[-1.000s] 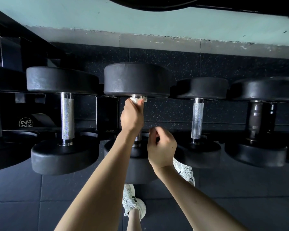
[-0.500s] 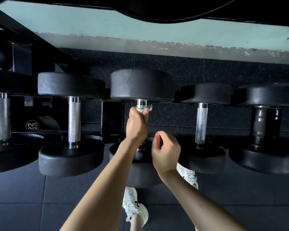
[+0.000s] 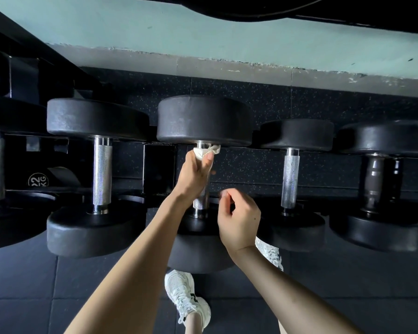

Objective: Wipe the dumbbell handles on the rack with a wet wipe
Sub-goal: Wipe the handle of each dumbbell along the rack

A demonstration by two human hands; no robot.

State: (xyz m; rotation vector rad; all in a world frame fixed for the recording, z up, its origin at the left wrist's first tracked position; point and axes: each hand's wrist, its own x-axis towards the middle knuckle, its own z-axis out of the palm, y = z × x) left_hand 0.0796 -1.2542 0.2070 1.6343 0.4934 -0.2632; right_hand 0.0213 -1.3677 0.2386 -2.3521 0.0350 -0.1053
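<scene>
Several black dumbbells lie in a row on the rack, handles pointing away from me. My left hand (image 3: 195, 173) grips the far end of the middle dumbbell's knurled steel handle (image 3: 200, 201) with a white wet wipe (image 3: 206, 150) wrapped round it, just under the far weight head (image 3: 204, 120). My right hand (image 3: 239, 222) hovers near the handle's near end, fingers loosely curled, holding nothing. The near head is partly hidden behind my arms.
Neighbouring dumbbells flank it: one to the left (image 3: 102, 171), one to the right (image 3: 290, 180), a dark-handled one at far right (image 3: 374, 184). A 22 KG label (image 3: 38, 181) shows on the left. White sneakers (image 3: 187, 300) stand on the black floor below.
My left hand has stayed at the far end of the handle with the wipe. My right hand has held its place beside the handle. The view shifted slightly.
</scene>
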